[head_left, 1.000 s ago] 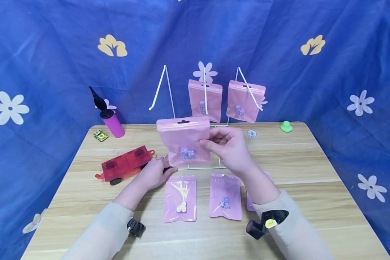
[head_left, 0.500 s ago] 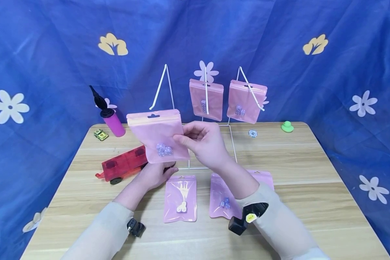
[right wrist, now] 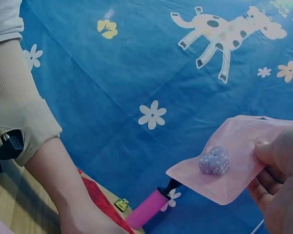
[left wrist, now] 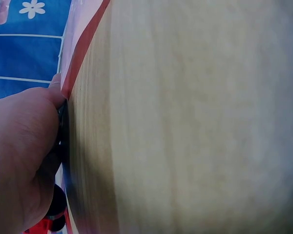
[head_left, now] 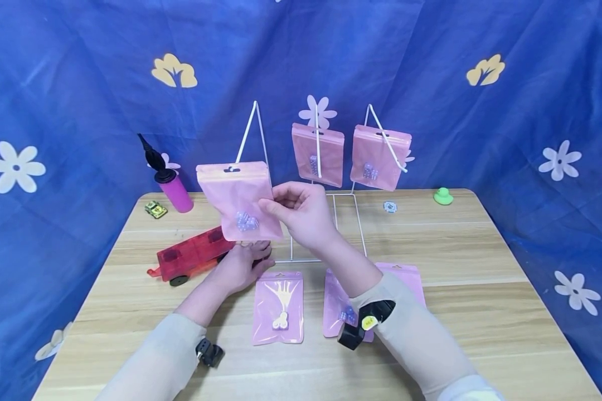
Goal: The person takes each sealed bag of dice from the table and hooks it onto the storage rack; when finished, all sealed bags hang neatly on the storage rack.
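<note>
My right hand [head_left: 303,214] pinches the right edge of a pink zip bag [head_left: 215,189] between thumb and fingers. Several purple dice [right wrist: 215,161] show through it in the right wrist view. The bag's hang hole lies right at the tip of the left hook [head_left: 246,136] of a white wire rack [head_left: 361,225]. Low at the rack's front left, my left hand [head_left: 241,267] rests with fingers extended over its base. Two more pink bags, a middle one [head_left: 329,159] and a right one [head_left: 388,147], hang on the other hooks.
Flat on the table [head_left: 481,312] lie a shiny pink bag [head_left: 266,312] and two others, partly under my right forearm. A red trailer [head_left: 193,253], a toy car [head_left: 155,209] and a magenta pump [head_left: 176,192] stand left. A chip [head_left: 390,206] and green duck [head_left: 442,196] sit back right.
My right hand has carried the pink bag left and slightly up, away from me, bringing its hang hole to the left hook's tip. The left hand has stayed at the rack's base.
</note>
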`<state>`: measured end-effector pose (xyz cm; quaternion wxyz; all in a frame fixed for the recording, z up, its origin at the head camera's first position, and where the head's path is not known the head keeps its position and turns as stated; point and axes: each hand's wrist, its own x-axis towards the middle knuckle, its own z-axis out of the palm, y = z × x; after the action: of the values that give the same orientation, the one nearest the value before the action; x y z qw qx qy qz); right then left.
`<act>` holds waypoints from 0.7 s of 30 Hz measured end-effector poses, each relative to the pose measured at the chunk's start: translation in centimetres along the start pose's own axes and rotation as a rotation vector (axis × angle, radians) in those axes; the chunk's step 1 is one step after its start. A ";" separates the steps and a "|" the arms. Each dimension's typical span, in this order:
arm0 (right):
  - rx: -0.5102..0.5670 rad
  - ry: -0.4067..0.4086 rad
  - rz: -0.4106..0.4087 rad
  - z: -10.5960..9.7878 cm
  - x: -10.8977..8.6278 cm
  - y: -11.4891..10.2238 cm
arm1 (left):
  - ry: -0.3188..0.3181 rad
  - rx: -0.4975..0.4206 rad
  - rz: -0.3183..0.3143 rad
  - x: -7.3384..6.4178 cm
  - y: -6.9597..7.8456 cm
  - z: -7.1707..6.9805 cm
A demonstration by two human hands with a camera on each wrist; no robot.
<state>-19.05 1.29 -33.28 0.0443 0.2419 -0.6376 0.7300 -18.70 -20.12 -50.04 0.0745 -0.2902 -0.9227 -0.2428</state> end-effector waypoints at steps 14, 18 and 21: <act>-0.003 0.045 0.040 -0.1 1.7 2.3 | -0.063 -0.002 -0.047 0.2 0.3 -0.3; -0.032 0.074 0.066 -0.2 2.5 2.6 | -0.078 -0.008 -0.059 0.3 0.3 -0.4; -0.046 0.088 0.090 -0.1 3.1 2.8 | -0.085 0.004 -0.056 0.4 0.3 -0.4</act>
<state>-22.83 0.16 -34.53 0.0450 0.1793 -0.6620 0.7264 -18.85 -19.95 -49.48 0.0287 -0.2740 -0.9333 -0.2305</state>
